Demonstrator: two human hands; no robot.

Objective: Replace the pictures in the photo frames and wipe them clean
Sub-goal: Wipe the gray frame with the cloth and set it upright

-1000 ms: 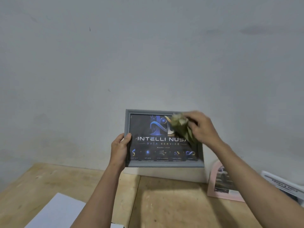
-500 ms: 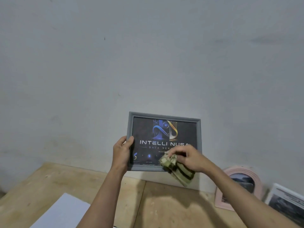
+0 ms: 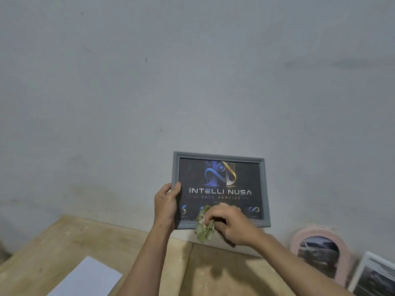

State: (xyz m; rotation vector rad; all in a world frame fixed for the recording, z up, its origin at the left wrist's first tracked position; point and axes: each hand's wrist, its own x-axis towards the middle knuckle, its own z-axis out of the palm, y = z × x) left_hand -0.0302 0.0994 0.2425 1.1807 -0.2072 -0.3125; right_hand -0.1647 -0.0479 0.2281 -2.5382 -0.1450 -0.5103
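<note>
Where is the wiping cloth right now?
In the head view, the cloth is bunched in the right hand at the grey frame's bottom edge, just right of the left hand.

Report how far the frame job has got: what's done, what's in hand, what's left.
Done, it seems: the grey frame already holds an INTELLI NUSA print. In hand: the left hand holds the frame's left edge upright, while the right hand rubs a crumpled greenish cloth along its lower glass. Left: possibly the pink arched frame and the white frame leaning at the wall; whether those are swapped or wiped cannot be told.
</note>
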